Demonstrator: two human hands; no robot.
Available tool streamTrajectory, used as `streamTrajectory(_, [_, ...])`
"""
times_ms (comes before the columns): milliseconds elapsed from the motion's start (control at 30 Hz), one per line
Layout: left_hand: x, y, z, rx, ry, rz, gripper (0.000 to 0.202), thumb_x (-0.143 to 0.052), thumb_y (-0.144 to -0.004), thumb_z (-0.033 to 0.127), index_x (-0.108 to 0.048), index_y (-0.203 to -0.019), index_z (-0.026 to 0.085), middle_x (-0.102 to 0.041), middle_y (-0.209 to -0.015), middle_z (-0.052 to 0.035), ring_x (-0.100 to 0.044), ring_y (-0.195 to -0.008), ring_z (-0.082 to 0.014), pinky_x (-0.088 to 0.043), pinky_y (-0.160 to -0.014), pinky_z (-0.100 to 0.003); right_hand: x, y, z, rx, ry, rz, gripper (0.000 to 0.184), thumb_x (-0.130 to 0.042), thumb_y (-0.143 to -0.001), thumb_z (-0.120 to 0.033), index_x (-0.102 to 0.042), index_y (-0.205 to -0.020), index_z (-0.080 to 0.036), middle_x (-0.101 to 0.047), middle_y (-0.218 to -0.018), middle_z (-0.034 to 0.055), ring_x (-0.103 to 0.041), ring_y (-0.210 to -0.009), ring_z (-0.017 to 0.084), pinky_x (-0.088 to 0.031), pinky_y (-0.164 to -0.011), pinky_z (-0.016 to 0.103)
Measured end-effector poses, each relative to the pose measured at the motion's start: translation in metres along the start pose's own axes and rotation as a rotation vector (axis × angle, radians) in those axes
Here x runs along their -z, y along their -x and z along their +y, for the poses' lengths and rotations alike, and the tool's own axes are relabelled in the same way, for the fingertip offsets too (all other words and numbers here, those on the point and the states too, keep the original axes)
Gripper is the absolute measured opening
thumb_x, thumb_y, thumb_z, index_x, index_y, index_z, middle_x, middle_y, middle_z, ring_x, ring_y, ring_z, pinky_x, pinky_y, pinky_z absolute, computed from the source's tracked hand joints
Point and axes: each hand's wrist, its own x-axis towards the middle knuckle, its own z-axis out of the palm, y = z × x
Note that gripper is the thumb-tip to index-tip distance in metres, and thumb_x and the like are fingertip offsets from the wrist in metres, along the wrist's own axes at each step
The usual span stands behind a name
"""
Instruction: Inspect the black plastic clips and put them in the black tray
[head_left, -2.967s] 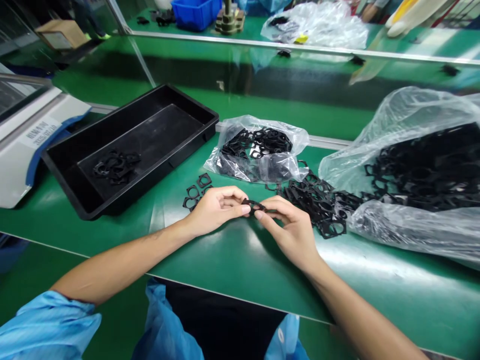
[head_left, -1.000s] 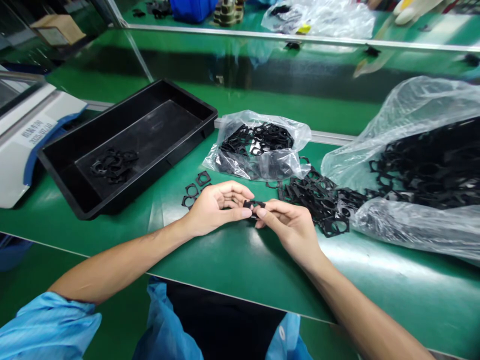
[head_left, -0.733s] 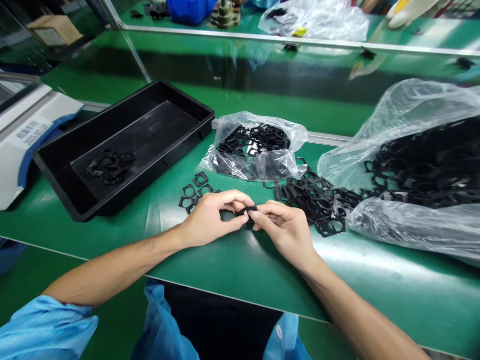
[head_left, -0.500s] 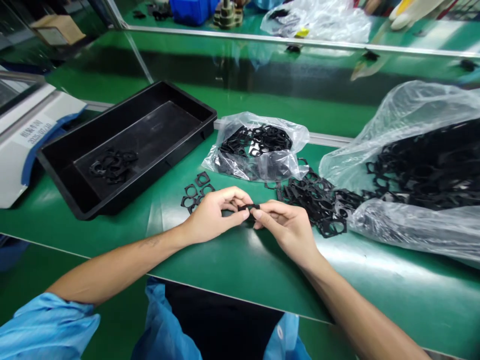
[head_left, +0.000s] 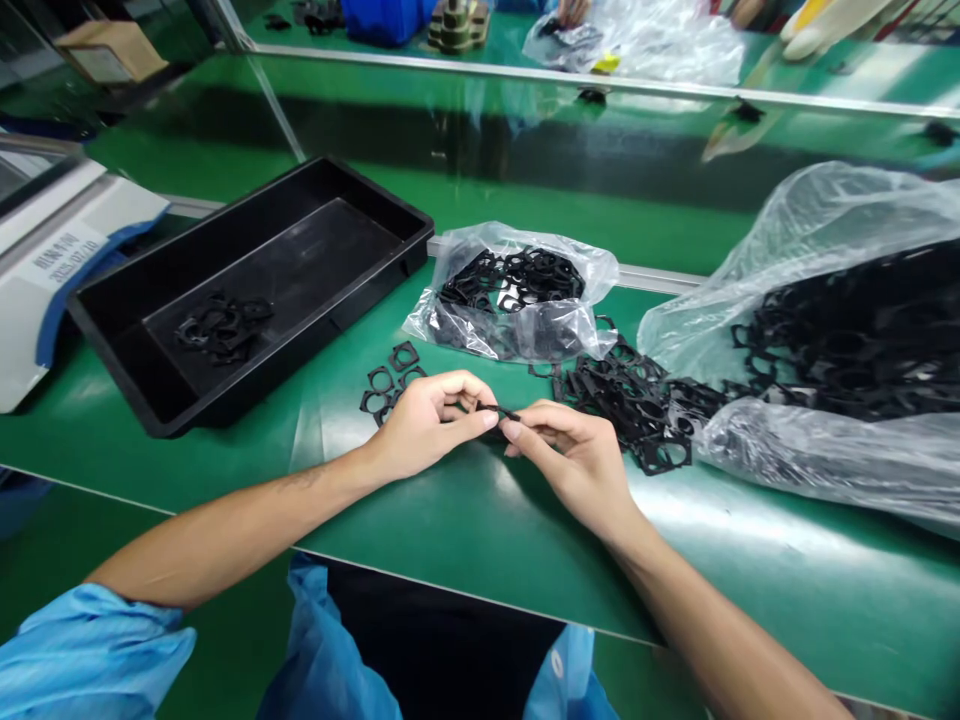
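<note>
A small flat black plastic part (head_left: 498, 410) is pinched between my left hand (head_left: 427, 424) and my right hand (head_left: 574, 455), fingertips meeting just above the green mat (head_left: 465, 520). The part shows edge-on as a thin dark strip. A few loose black square frames (head_left: 390, 380) lie just beyond my left hand. A heap of the same black parts (head_left: 630, 400) lies right of my right hand, spilling from a big clear bag (head_left: 832, 330).
A black tray (head_left: 300, 225) with a small cluster of parts (head_left: 221, 325) sits at the left rear. A smaller clear bag of parts (head_left: 517, 295) lies behind my hands. A white and blue machine (head_left: 52, 270) stands far left. A glass partition (head_left: 600, 140) crosses the back.
The part between my fingers has turned from lying flat to edge-on over the last three seconds. Both hands have stayed in about the same spot.
</note>
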Motion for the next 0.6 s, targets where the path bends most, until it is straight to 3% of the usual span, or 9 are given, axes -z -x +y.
streamTrajectory(133, [0.0003,-0.0002,-0.0005,0.031,-0.028,-0.031,0.017,-0.074,-0.077,0.029,-0.066,-0.077,0.014,-0.057,-0.067,0.0021,-0.049,-0.057,-0.0071,-0.040,-0.053,-0.019,-0.0011,0.0003,-0.0005,-0.040,-0.042,-0.013,0.036,-0.080,-0.080,-0.048,-0.071,-0.064,-0.017,-0.065,-0.063,0.0016,-0.058,-0.056,0.013,-0.049,-0.058,0.026])
streamTrajectory(400, [0.0037,-0.0010,0.0013,0.070,-0.079,-0.154,0.016,-0.074,-0.076,0.026,-0.066,-0.073,0.012,-0.062,-0.068,0.0003,-0.055,-0.062,-0.0088,-0.045,-0.058,-0.019,0.0013,-0.0007,-0.0024,-0.108,-0.065,-0.026,0.038,-0.082,-0.075,-0.050,-0.073,-0.062,-0.015,-0.065,-0.057,0.0012,-0.056,-0.053,0.012,-0.048,-0.056,0.025])
streamTrajectory(600, [0.0041,-0.0032,0.0086,0.119,0.070,-0.108,0.022,-0.081,-0.071,0.028,-0.068,-0.074,0.011,-0.061,-0.064,0.0017,-0.052,-0.058,-0.0068,-0.042,-0.056,-0.018,0.0025,-0.0025,-0.0044,-0.125,-0.108,0.005,0.035,-0.084,-0.074,-0.048,-0.074,-0.062,-0.017,-0.067,-0.057,0.0017,-0.059,-0.055,0.013,-0.049,-0.058,0.026])
